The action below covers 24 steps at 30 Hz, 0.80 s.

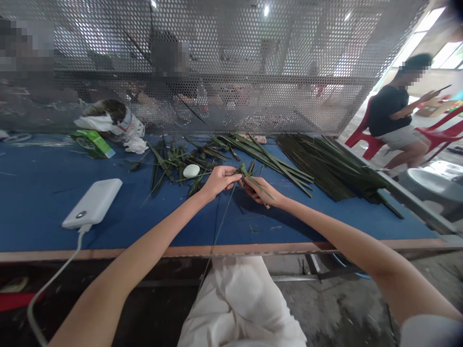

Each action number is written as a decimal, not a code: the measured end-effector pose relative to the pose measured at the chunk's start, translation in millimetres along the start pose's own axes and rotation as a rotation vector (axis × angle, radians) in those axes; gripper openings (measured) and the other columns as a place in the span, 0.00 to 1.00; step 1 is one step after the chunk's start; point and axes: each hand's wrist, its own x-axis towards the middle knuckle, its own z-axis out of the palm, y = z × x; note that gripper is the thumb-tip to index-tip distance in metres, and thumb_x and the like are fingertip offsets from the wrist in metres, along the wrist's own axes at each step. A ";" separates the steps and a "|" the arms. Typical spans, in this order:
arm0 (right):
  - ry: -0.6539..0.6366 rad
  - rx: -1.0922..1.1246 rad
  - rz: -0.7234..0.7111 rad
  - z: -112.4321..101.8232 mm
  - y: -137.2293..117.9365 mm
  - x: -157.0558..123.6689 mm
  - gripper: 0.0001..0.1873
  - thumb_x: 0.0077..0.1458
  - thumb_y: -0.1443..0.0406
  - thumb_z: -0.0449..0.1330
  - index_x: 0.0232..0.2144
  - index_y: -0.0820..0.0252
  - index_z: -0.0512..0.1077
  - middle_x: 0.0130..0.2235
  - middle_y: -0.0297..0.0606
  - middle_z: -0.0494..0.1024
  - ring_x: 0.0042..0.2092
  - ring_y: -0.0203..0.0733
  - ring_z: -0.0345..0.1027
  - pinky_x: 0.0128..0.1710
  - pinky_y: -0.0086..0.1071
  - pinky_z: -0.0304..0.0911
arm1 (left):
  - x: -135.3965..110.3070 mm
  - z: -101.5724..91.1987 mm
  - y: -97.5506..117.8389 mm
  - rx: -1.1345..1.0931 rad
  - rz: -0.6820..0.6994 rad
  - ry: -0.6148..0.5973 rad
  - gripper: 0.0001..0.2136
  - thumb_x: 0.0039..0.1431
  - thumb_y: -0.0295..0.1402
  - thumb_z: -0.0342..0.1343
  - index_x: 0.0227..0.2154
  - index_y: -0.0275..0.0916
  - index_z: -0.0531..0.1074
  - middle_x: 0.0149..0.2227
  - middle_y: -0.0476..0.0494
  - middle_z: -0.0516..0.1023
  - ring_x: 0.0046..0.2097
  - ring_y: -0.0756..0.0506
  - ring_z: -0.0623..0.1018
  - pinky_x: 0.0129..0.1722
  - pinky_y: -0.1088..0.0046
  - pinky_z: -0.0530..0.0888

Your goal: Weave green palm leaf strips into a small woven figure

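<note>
My left hand (220, 182) and my right hand (259, 191) meet above the blue table top (43, 202), pinching a small knot of green palm-leaf strips (246, 176) between them. One long thin strip (218, 226) hangs from the left hand past the table edge toward my lap. Just left of the left hand lies a smooth white egg-shaped object (191, 170), among loose leaf scraps (173, 161). A bundle of long dark green leaf strips (325, 166) lies to the right of my hands.
A white power bank (92, 203) with a cable lies at the left. Behind it stand a green carton (93, 143) and a white plastic bag (108, 119). A perforated metal screen (217, 48) rises behind the table. A seated person (392, 113) on a red plastic chair holds a phone at the right.
</note>
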 end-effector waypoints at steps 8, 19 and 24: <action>0.011 -0.075 -0.050 -4.7 -2.8 0.9 0.24 0.60 0.44 0.50 0.30 0.59 0.62 0.20 0.26 0.55 0.18 0.27 0.45 0.14 0.22 0.45 | -2.2 1.7 5.0 0.065 0.029 0.028 0.12 0.55 0.37 0.58 0.26 0.31 0.73 0.25 0.42 0.77 0.18 0.57 0.61 0.18 0.79 0.57; -0.020 -0.087 -0.096 -2.1 0.8 3.6 0.26 0.60 0.44 0.49 0.24 0.59 0.63 0.18 0.32 0.67 0.19 0.34 0.62 0.20 0.27 0.58 | 4.9 -4.2 -1.1 -0.067 -0.017 0.092 0.11 0.56 0.36 0.57 0.24 0.33 0.72 0.24 0.43 0.76 0.18 0.57 0.61 0.17 0.79 0.55; -0.016 -0.403 -0.101 -2.0 -5.8 -1.5 0.25 0.63 0.52 0.49 0.24 0.62 0.71 0.19 0.35 0.72 0.22 0.35 0.66 0.26 0.28 0.58 | 8.8 -13.2 -3.5 -0.108 -0.024 0.238 0.10 0.54 0.35 0.57 0.27 0.32 0.74 0.21 0.46 0.73 0.16 0.57 0.60 0.16 0.79 0.53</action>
